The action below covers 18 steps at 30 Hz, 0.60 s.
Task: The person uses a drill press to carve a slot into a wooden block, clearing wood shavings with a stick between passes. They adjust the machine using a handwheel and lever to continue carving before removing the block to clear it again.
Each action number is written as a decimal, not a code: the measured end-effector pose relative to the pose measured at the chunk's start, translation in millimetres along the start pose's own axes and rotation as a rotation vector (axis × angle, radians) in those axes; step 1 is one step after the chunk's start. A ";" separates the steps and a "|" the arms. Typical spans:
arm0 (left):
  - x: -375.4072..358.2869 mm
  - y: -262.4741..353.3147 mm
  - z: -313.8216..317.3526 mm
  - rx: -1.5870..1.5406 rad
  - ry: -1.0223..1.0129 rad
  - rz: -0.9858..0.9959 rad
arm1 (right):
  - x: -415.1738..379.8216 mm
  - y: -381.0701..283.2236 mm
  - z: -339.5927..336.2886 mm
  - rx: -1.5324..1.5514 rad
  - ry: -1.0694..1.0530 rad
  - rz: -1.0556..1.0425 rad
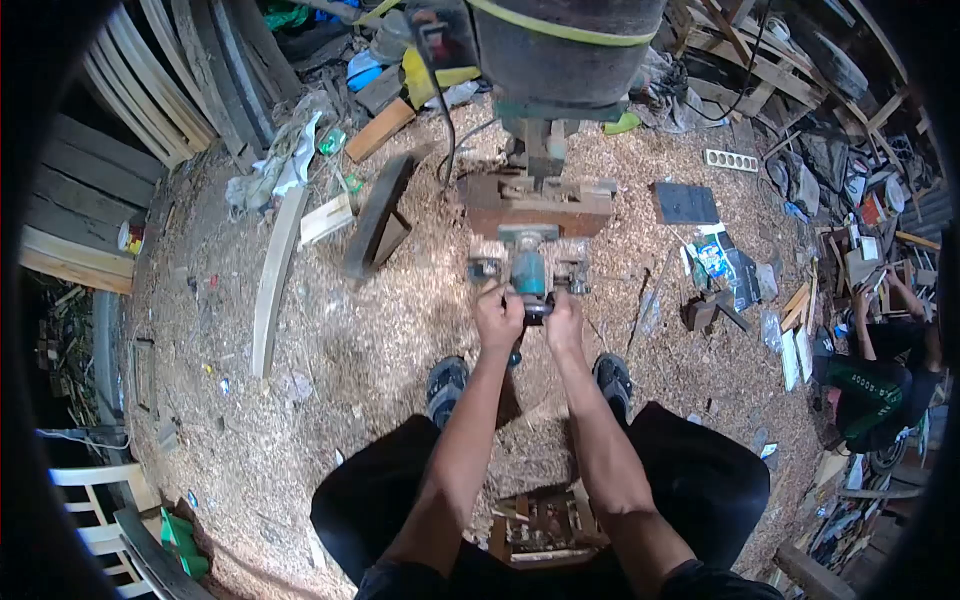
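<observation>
Both hands are at a machine part with a green cylinder (528,272) and a dark round handle (537,309), low between the feet. My left hand (499,315) has its fingers curled at the left side of the handle. My right hand (564,322) is closed at its right side. Just beyond the cylinder lies a reddish-brown wooden block (540,208), under the metal column (546,150) of a large dark machine (570,60). What the fingertips touch is partly hidden.
Wood shavings cover the ground (350,330). A curved pale board (277,280) and a dark plank (380,215) lie left. Right are a black panel (686,203), a white power strip (731,160) and a seated person (880,370). A wooden frame (547,528) sits between my legs.
</observation>
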State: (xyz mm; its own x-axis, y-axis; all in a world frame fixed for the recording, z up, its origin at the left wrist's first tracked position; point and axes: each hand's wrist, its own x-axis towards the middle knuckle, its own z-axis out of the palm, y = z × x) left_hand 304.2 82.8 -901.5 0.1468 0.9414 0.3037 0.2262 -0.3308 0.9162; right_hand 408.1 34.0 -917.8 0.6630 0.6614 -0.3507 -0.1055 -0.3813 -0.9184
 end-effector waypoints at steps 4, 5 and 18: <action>2.2 -3.6 -1.1 -0.042 -0.070 -0.063 | -3.3 -5.2 -4.9 0.024 -0.015 -0.018; 1.4 -0.4 -1.2 -0.119 -0.083 -0.148 | -12.7 -13.9 -4.6 -0.018 0.043 -0.085; -65.7 21.4 -28.2 -1.074 -0.099 -0.936 | -89.3 -4.1 -7.4 -0.157 -0.071 -0.454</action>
State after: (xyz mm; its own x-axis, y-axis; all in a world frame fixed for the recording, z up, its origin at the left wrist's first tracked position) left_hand 272.3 15.7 -894.5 0.4285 0.7580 -0.4918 -0.5443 0.6510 0.5292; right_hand 354.8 -28.2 -881.4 0.5630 0.8241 0.0621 0.2993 -0.1333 -0.9448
